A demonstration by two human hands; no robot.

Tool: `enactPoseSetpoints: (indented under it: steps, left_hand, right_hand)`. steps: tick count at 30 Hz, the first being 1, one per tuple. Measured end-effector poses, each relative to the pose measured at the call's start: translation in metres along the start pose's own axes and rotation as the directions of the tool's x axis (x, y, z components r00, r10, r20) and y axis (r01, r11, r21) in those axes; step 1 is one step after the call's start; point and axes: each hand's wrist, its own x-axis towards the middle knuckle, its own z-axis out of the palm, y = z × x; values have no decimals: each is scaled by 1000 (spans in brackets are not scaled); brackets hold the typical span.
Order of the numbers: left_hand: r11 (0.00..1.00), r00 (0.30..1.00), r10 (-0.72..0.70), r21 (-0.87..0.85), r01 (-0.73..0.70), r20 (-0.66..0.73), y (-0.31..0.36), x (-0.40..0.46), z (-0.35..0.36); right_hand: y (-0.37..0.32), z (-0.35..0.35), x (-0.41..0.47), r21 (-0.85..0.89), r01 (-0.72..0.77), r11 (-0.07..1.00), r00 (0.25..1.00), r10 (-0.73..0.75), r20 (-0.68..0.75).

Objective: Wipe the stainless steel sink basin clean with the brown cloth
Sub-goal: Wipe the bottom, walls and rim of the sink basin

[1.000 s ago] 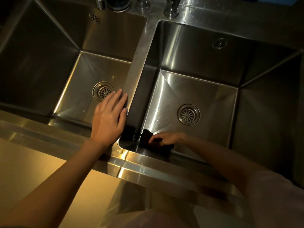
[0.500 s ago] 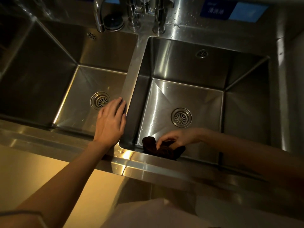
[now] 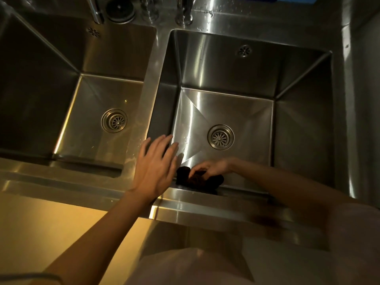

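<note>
Head view has my left hand (image 3: 155, 167) off the divider (image 3: 151, 83) between the two basins; half a second ago its fingers lay along that strip, and now it hangs above the near left corner of the right basin (image 3: 304, 128) with fingers spread and straight, holding nothing. My right hand (image 3: 211, 168) is down at the basin floor, fingers curled onto the brown cloth (image 3: 198, 179), much as it was a moment back. The cloth sits bunched against the near wall, a little right of that corner and well short of the drain (image 3: 220, 137).

I judge the brace has been given up, so the left hand is either coming to help gather the cloth or clearing out, and the wiping has barely left this corner.

For room: the basin floor opens wide toward the drain and the far wall, with nothing lying on it that I can see. The near wall and left wall close in tight around the cloth, and the front rim (image 3: 205, 204) hides the lowest strip of that wall from me. The taps (image 3: 184, 16) stand well behind.
</note>
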Motion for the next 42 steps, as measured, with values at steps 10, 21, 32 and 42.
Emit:
enactPoseSetpoints:
  steps: [10,21,32,42]
  left_hand:
    - [999,998,-9,-35,6,-65,-1,-2,6]
    - [999,998,-44,32,43,33,2,-1,3]
    - [998,998,-13,59,10,56,1,-2,3]
    - [999,999,-8,42,6,45,4,-2,1]
  right_hand:
    - [20,-5,22,-112,-72,991,997,71,-20]
    - [-27,-4,-101,85,204,975,978,-207,31]
    - [28,-1,-43,38,-92,995,996,93,-14]
    - [58,0,-30,41,-187,981,981,189,-38]
